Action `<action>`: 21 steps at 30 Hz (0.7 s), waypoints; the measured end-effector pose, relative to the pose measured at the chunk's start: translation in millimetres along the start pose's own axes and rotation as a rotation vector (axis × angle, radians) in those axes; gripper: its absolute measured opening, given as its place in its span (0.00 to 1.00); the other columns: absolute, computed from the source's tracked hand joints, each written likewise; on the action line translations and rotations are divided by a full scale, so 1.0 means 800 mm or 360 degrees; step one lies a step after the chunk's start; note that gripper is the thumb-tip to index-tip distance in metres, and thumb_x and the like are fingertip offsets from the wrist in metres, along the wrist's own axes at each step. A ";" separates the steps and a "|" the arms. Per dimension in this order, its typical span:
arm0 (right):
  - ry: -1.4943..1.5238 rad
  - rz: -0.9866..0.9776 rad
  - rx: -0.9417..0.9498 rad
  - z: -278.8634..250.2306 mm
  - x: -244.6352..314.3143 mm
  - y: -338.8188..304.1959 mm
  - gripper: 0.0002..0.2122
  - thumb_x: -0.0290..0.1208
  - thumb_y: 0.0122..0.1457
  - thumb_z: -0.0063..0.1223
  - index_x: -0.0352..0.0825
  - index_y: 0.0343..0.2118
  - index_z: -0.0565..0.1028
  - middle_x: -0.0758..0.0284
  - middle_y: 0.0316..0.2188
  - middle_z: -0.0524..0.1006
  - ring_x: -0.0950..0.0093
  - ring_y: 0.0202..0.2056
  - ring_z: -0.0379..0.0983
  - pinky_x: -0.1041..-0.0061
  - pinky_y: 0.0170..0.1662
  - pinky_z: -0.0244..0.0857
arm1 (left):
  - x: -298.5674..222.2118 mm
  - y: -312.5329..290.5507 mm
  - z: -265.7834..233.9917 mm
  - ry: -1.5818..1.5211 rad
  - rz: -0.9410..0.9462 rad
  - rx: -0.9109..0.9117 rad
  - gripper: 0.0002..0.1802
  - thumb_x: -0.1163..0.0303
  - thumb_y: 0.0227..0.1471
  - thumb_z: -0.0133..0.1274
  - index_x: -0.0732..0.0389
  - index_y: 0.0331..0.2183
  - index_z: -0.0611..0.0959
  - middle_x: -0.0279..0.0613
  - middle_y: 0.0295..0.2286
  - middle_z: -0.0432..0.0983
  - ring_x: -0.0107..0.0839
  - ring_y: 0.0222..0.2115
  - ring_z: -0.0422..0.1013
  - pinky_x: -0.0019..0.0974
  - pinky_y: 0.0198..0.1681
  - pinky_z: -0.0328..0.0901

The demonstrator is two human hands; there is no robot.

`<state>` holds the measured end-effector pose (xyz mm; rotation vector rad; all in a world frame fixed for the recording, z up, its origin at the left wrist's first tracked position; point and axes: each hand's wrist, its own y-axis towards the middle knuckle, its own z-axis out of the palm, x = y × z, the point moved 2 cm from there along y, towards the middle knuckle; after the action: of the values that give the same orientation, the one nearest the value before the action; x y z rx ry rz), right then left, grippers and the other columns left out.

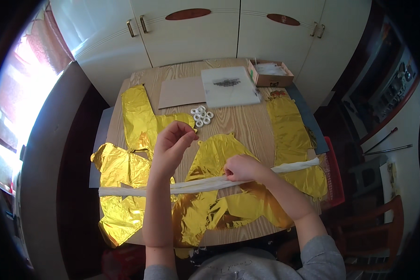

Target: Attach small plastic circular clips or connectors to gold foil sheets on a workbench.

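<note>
Raised over the middle of the table, my left hand (173,147) has its thumb and fingertips pinched together; whatever is between them is too small to make out. My right hand (241,168) is closed, its knuckles just above a long white bundle of thin strands (196,186). Its fingertips are hidden, so I cannot tell what it grips. The bundle lies crosswise over flat gold foil balloons, including one in the middle (219,149), one at the left (123,170) and one at the right (288,126). Another gold foil balloon (137,119) lies at the far left.
Several small white tape rolls (201,116) cluster beyond my left hand. Behind them lie a pinkish board (181,93) and a translucent sheet (231,95) with dark print. A box (275,82) of white pieces stands at the back right. A red basket (332,172) sits beside the right edge.
</note>
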<state>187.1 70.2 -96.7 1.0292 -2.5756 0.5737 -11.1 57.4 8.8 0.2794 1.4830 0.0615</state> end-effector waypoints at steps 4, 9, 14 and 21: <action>0.0271 -0.0117 0.0083 -0.011 -0.003 -0.003 0.06 0.32 0.44 0.54 0.35 0.23 0.75 0.65 0.24 0.75 0.68 0.29 0.72 0.70 0.33 0.64 | 0.001 0.000 0.001 0.0014 -0.0004 -0.0004 0.03 0.75 0.48 0.49 0.63 0.27 0.73 0.33 0.24 0.72 0.18 0.28 0.66 0.22 0.32 0.59; 0.0452 -0.0175 0.0099 -0.032 -0.005 -0.010 0.08 0.32 0.47 0.55 0.33 0.26 0.73 0.64 0.24 0.75 0.70 0.28 0.71 0.73 0.33 0.64 | 0.004 0.000 0.006 0.0186 -0.0023 0.0113 0.04 0.74 0.47 0.50 0.64 0.28 0.74 0.35 0.23 0.72 0.21 0.26 0.67 0.24 0.31 0.61; 0.0620 -0.0124 0.0123 -0.046 -0.001 -0.021 0.08 0.32 0.49 0.54 0.32 0.28 0.73 0.65 0.24 0.75 0.72 0.28 0.71 0.74 0.33 0.64 | 0.007 -0.005 0.026 0.1126 -0.0081 0.0672 0.12 0.68 0.44 0.55 0.64 0.33 0.79 0.40 0.25 0.76 0.26 0.28 0.72 0.28 0.33 0.65; 0.0619 -0.0174 0.0161 -0.051 -0.001 -0.020 0.10 0.34 0.47 0.54 0.32 0.30 0.75 0.64 0.25 0.74 0.72 0.28 0.71 0.74 0.32 0.64 | 0.053 -0.012 0.043 0.1557 -0.0193 0.1128 0.14 0.61 0.41 0.52 0.59 0.31 0.81 0.43 0.26 0.77 0.40 0.29 0.73 0.40 0.36 0.66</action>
<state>204.2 79.1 -57.7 0.9716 -2.1581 0.7945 25.6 51.6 -32.2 0.8054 2.4636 -0.5023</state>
